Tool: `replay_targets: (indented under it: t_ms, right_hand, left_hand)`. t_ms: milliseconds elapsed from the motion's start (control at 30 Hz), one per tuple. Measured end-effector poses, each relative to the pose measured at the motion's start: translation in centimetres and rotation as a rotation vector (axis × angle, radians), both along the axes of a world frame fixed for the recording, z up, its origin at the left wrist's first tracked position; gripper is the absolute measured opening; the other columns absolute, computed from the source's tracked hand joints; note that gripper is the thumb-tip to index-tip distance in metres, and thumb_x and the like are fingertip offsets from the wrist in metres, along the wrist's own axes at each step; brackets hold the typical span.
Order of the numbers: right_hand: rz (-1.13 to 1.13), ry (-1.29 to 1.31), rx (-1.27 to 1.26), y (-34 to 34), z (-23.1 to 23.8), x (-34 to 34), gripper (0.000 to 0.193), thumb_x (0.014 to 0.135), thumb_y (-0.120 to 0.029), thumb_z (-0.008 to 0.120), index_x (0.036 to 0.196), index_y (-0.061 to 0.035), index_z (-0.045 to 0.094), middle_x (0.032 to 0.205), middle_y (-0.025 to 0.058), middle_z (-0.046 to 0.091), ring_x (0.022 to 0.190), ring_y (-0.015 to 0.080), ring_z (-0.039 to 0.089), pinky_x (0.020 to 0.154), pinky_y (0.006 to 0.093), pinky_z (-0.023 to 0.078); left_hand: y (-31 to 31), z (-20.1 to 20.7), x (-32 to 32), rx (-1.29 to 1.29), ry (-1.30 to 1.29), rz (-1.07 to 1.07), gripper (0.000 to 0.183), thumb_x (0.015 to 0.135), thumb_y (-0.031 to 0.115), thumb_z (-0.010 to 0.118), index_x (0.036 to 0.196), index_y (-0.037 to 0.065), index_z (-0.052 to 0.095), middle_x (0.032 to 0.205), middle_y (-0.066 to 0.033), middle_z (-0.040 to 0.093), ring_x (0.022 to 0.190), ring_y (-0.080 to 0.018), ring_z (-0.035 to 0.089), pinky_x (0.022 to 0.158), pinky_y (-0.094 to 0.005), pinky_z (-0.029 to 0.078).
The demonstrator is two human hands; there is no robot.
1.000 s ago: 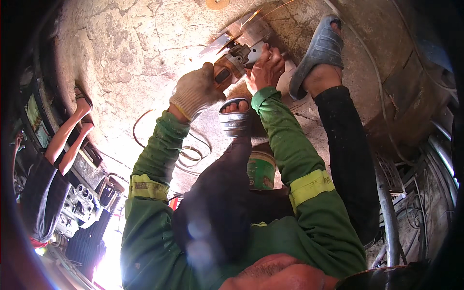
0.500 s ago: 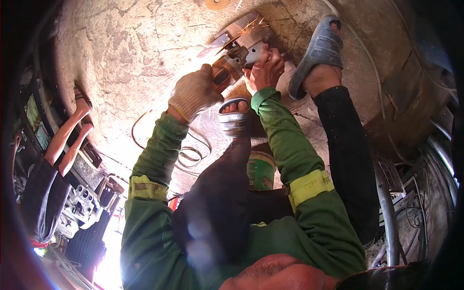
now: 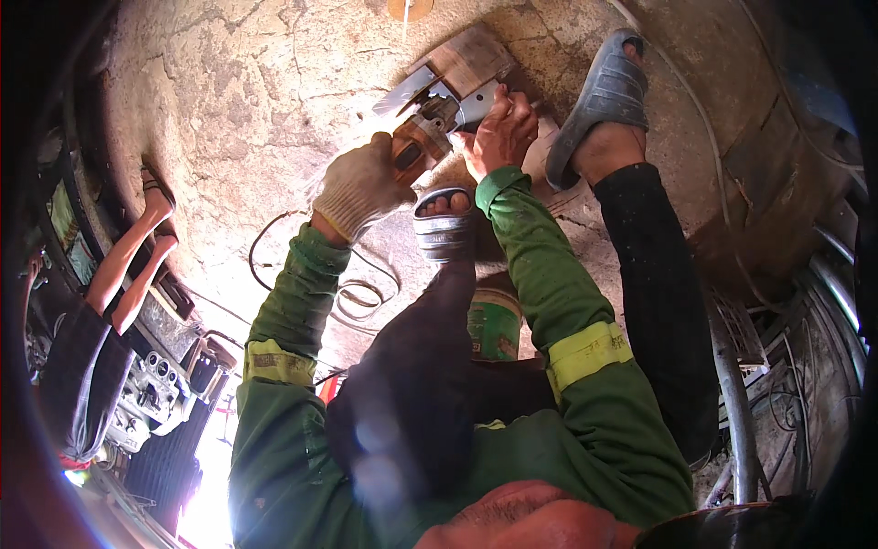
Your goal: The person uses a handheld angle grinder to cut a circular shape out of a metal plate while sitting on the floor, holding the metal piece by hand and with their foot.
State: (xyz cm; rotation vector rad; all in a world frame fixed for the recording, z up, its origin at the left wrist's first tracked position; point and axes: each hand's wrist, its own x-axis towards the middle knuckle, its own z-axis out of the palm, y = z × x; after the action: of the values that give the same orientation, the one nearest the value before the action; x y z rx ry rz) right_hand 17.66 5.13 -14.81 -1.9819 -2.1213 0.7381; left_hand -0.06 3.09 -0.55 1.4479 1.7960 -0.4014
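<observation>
My left hand (image 3: 364, 178), in a pale knitted glove, is wrapped round the body of an orange and dark angle grinder (image 3: 416, 154). Its disc (image 3: 423, 94) stands edge-on over a bright metal piece, and I cannot tell whether they touch. Bare and curled, my right hand (image 3: 505, 133) grips the edge of a flat grey metal plate (image 3: 477, 102) with a small dark hole. That plate lies against a brown wooden block (image 3: 474, 59) on the floor. The right thumb is close to the grinder's head.
My sandalled feet flank the work, the right sandal (image 3: 604, 96) close by. A cord (image 3: 361, 297) coils below the grinder. A green bucket (image 3: 494, 325) stands between my legs. Another person's legs (image 3: 128, 252) show at left, metal pipes (image 3: 732, 403) at right, a round disc (image 3: 410, 8) at top.
The sparks at the disc have gone. My left hand has drawn the grinder slightly left and toward me. My right hand has hardly moved.
</observation>
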Motion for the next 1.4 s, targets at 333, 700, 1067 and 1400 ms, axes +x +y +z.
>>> replay_targets:
  t_ms: [333, 700, 1067, 1400]
  right_hand:
    - [0.003, 0.028, 0.042, -0.2, -0.4, 0.0, 0.108, 0.063, -0.034, 0.095, 0.147, -0.0007, 0.035, 0.142, 0.0172, 0.032, 0.132, 0.0409, 0.034, 0.108, 0.0565, 0.035]
    - [0.015, -0.017, -0.005, -0.2, -0.5, 0.0, 0.109, 0.066, -0.038, 0.093, 0.149, -0.0006, 0.034, 0.144, 0.0173, 0.030, 0.133, 0.0404, 0.032, 0.110, 0.0547, 0.032]
    - [-0.002, 0.019, -0.019, -0.1, -0.2, -0.1, 0.108, 0.064, -0.032, 0.095, 0.148, -0.0011, 0.035, 0.145, 0.0182, 0.031, 0.133, 0.0406, 0.033, 0.109, 0.0550, 0.032]
    - [0.006, 0.006, -0.025, 0.0, -0.2, -0.1, 0.108, 0.065, -0.035, 0.094, 0.148, -0.0019, 0.034, 0.144, 0.0176, 0.030, 0.130, 0.0404, 0.034, 0.108, 0.0550, 0.033]
  left_hand:
    - [0.8, -0.3, 0.7, 0.064, 0.005, -0.033, 0.059, 0.071, 0.038, 0.081, 0.107, -0.001, 0.054, 0.085, -0.0241, 0.070, 0.081, -0.0433, 0.070, 0.070, -0.0504, 0.056]
    - [1.2, 0.2, 0.9, 0.043, 0.025, -0.014, 0.055, 0.071, 0.036, 0.081, 0.104, -0.001, 0.057, 0.086, -0.0238, 0.071, 0.082, -0.0425, 0.070, 0.072, -0.0491, 0.056]
    - [0.7, 1.1, 0.2, -0.098, 0.069, -0.013, 0.061, 0.067, 0.034, 0.084, 0.109, 0.000, 0.056, 0.090, -0.0218, 0.071, 0.087, -0.0406, 0.071, 0.076, -0.0477, 0.057]
    - [0.5, -0.2, -0.1, -0.004, 0.005, -0.017, 0.072, 0.064, 0.038, 0.087, 0.117, 0.004, 0.050, 0.091, -0.0236, 0.070, 0.086, -0.0448, 0.069, 0.072, -0.0514, 0.055]
